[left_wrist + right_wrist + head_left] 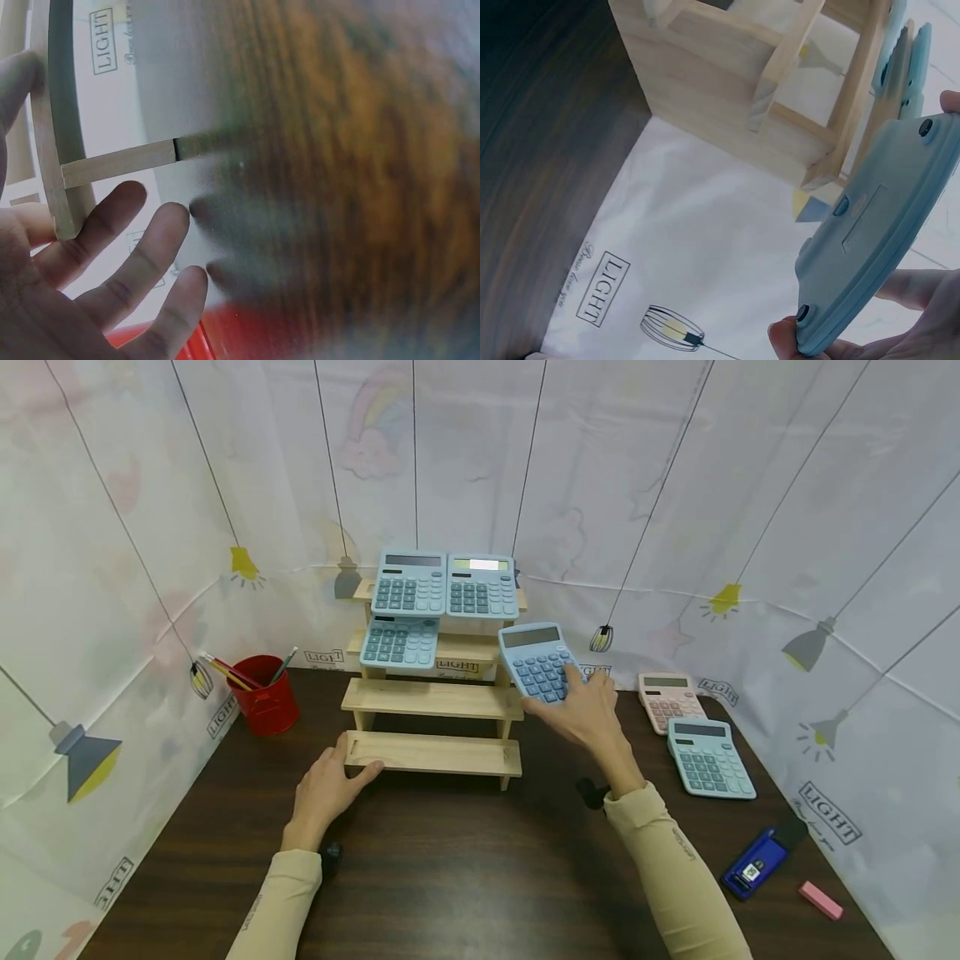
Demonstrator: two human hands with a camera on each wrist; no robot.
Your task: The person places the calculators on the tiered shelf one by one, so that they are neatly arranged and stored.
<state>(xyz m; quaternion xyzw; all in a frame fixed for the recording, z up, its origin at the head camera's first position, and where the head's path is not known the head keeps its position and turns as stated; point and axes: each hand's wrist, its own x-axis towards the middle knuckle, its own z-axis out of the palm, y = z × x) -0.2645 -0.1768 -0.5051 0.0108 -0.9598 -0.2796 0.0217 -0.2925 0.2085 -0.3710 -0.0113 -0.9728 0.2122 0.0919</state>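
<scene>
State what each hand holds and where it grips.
The right hand holds a blue calculator by its lower right corner, thumb on the keys. The left hand holds nothing; it rests against the wooden stand, at its bottom step's left end.

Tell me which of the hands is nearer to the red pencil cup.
Left. The left hand rests at the left end of the wooden stand's bottom step, just right of the red pencil cup. The right hand grips a blue calculator beyond the stand's right side.

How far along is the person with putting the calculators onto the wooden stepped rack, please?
Three blue calculators sit on the stepped rack's upper tiers. The right hand grips a fourth calculator beside it; the left hand steadies the bottom step. A pink calculator and another blue one remain on the table.
</scene>
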